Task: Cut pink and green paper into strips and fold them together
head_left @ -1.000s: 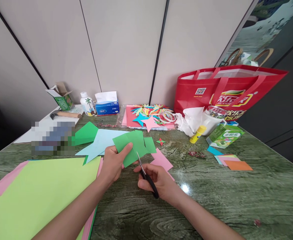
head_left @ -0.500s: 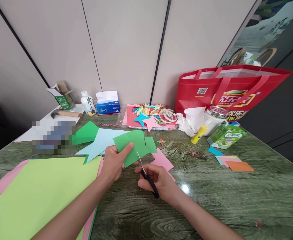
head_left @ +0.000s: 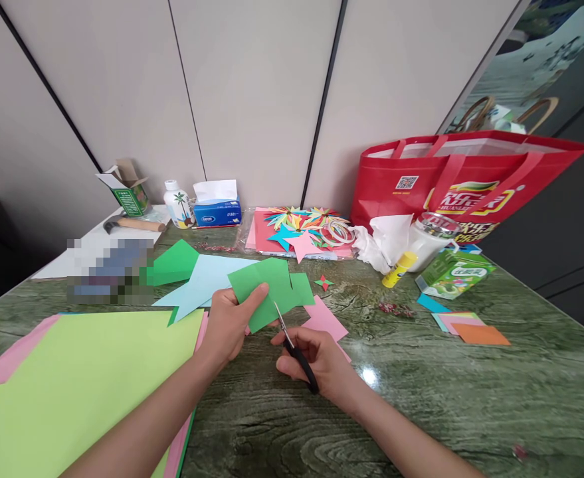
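Observation:
A sheet of green paper (head_left: 259,285) is pinched in my left hand (head_left: 229,322), thumb on top and fingers mostly hidden beneath. One slit runs down from the paper's far edge. My right hand (head_left: 316,358) is closed around the black handles of a pair of scissors (head_left: 299,362); the blades meet the paper's near edge. Pink paper pieces (head_left: 326,320) lie on the table behind the scissors. Left of the held sheet are light blue paper (head_left: 212,279) and another green piece (head_left: 175,261). A small red and green paper star (head_left: 323,283) lies just beyond.
A stack of large coloured sheets (head_left: 87,385) covers the left front. Along the back stand a tissue box (head_left: 218,212), a bottle (head_left: 178,206), a hammer (head_left: 137,224) and a red bag (head_left: 396,192). To the right are a glue stick (head_left: 400,269), a mug (head_left: 426,242), a green carton (head_left: 454,273) and small coloured papers (head_left: 484,334).
The whole view has shifted slightly. Both hands, the green paper and the scissors keep nearly the same position relative to one another.

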{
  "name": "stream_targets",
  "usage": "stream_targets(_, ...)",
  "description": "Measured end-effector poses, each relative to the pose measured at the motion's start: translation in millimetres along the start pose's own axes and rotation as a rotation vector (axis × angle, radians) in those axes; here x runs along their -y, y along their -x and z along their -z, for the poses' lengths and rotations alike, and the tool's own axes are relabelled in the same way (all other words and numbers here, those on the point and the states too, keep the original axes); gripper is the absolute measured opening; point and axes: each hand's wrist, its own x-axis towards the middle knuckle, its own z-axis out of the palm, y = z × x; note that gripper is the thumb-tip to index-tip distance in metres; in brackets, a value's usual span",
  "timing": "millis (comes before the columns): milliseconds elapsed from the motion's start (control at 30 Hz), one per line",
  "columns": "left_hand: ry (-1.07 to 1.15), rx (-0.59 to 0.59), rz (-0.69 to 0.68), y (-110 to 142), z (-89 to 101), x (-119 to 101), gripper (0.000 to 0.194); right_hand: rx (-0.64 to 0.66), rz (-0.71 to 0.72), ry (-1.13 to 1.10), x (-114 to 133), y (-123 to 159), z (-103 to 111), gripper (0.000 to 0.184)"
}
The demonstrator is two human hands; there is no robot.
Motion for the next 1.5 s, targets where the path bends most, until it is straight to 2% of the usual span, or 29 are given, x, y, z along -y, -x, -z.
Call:
stream_targets(233, 0.006, 0.002, 0.007, -0.3, 0.1, 0.3, 0.030, -0.043, -0.028, 0.032, 3.3, 0.0, -1.6, 0.027)
stream_targets(633, 0.034, 0.008, 0.028, 2.3, -1.3, -0.7, 0.028, -0.032, -0.043, 0.031, 0.7, -0.3, -1.3, 0.032)
stream_targets(867, 0.160, 0.089, 0.086, 6.4, -6.2, -5.8, 0.022, 0.000, -0.002, 0.032, 5.9, 1.0, -0.8, 0.038)
stream_targets(1233, 0.183, 0.080, 0.097, 7.2, -6.5, -7.2, 0.021, -0.027, -0.015, 0.017, 1.6, -0.3, -0.1, 0.033)
stream_targets(1500, 0.155, 0.053, 0.083, 5.7, -6.1, -4.5, 0.022, -0.057, -0.054, 0.013, 3.4, -0.3, -2.0, 0.035)
